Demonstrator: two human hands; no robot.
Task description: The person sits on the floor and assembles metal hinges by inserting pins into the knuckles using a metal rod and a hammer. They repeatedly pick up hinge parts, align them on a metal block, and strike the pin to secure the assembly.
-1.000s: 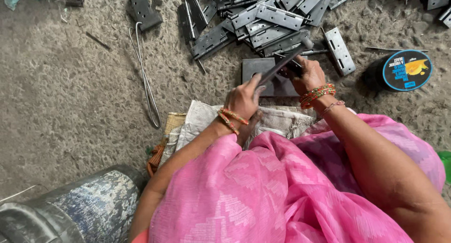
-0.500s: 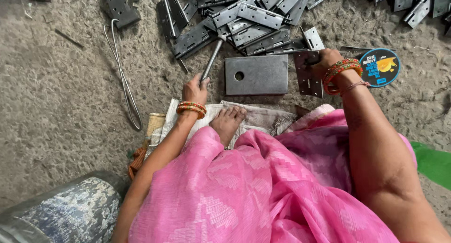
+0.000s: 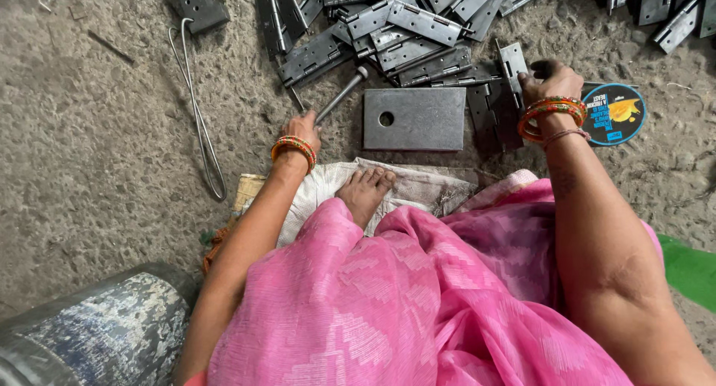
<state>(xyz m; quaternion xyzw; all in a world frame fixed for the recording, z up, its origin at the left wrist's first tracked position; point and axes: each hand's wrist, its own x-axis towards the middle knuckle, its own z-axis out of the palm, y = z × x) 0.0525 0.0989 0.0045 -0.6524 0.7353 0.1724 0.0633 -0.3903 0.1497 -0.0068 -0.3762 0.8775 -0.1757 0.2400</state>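
Rough grey concrete floor (image 3: 89, 155) fills the view, strewn along its far side with a heap of dark metal hinges (image 3: 403, 28). The person sits on the floor in a pink garment (image 3: 418, 296), one bare foot (image 3: 365, 192) resting on a pale folded cloth (image 3: 328, 188) just behind the hands. The left hand (image 3: 302, 129), wearing orange bangles, is closed around the lower end of a metal rod tool (image 3: 339, 96); the rod slants away from that hand toward the hinge heap, its blunt head just short of the nearest hinges. The right hand (image 3: 550, 79), also bangled, rests with fingers curled on a hinge (image 3: 513, 65) at the near edge of the heap; whether it grips the hinge or only presses on it cannot be told. The two hands are well apart. Between them, flat on the floor, lies a rectangular steel block (image 3: 425, 119) with a single round hole near its left end; neither hand touches it. Just beside the right wrist, on its outer side, lies a round dark lid with a blue rim and a printed label (image 3: 615, 114). Beyond the left hand, on its outer side, a long loop of bent wire (image 3: 198, 110) lies on the floor. Near the left elbow stands a worn, paint-flecked drum (image 3: 97, 334). A green patch (image 3: 690, 270) shows past the right arm.
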